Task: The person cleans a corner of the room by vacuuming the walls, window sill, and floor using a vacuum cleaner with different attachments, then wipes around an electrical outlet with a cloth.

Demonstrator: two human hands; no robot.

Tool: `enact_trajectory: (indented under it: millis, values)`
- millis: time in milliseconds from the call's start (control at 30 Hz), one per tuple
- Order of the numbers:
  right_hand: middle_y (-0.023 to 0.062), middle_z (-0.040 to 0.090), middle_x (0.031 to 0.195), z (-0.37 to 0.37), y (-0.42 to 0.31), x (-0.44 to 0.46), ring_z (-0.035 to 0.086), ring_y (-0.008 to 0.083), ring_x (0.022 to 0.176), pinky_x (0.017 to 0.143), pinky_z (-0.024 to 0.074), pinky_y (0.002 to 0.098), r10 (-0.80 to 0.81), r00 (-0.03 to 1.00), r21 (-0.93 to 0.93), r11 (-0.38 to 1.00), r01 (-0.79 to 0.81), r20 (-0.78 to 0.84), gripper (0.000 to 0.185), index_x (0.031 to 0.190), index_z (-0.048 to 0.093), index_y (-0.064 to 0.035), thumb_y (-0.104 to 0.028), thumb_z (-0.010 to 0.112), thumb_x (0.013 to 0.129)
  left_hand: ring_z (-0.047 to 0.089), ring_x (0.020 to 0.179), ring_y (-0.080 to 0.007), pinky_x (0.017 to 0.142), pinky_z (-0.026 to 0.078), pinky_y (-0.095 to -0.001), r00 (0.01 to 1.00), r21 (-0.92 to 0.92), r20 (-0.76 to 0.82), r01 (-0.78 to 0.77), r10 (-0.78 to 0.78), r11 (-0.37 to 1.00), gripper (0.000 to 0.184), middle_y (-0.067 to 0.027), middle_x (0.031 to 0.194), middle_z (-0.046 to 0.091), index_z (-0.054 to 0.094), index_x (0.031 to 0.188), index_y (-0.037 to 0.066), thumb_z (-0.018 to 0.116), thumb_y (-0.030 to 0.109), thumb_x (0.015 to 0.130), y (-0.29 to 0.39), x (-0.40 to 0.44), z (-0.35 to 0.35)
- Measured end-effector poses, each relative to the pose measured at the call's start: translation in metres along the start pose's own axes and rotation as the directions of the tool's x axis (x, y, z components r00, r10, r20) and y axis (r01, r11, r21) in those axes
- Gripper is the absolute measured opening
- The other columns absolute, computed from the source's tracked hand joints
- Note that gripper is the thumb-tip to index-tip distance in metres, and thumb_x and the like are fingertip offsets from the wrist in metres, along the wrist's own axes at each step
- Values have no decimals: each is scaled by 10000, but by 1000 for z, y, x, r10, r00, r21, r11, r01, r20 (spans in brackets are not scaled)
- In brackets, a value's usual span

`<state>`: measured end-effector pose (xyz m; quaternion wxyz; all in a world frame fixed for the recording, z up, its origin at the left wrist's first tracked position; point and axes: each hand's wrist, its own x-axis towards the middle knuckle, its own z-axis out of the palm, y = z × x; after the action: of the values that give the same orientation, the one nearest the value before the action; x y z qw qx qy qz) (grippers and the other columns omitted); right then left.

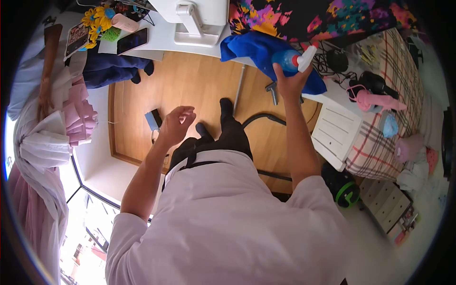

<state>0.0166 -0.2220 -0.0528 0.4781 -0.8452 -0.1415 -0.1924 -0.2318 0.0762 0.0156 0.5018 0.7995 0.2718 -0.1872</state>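
Dark phone (132, 41) between yellow flowers (98, 20) and white monitor (211, 11)

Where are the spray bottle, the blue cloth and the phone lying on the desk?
Spray bottle (284, 60): head view, on its blue body.
Blue cloth (257, 47): head view, on its bunched fabric.
Phone (132, 41): head view, middle of its dark face.

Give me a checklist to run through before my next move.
1. Bottle in right hand: ok, held near the neck.
2. Left hand free: ok, nothing seen in it.
3. Cloth fully on desk: not ok, it hangs over the edge.
4. Hose away from right foot: not ok, it lies close by.
5. Phone away from bottle: ok, well left of it.
6. Nozzle setting: cannot tell, too small.
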Motion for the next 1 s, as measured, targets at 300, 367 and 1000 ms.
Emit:
enact_trajectory:
  millis: [300,367,1000]
  values:
    - [256,397,1466,-26,-16,-66,462,360,1350,1077,443,452,155,988,-234,961,-147,14,1146,1552,211,58,-354,918,750,630,1013,-283,851,516,-361,652,-206,-164,-757,741,620,246,-128,1142,679,639,1211,13,579,159,1023,97,-97,-78]
    - [317,420,1439,-46,-26,-120,445,459,1346,1104,409,496,251,968,-223,943,-246,-5,1084,1500,280,111,-457,864,785,603,1006,-234,963,445,-420,367,-522,-221,-827,903,208,293,-95,1110,648,597,1196,103,526,335,1032,113,-140,-99]
    - [289,437,1520,-338,38,-413,464,414,1376,1154,371,456,984,127,-509,172,-844,121,698,1486,404,42,-459,539,1019,507,655,-92,824,439,-454,68,-908,104,-401,992,122,214,93,759,507,654,1193,372,552,330,1010,234,-240,45]
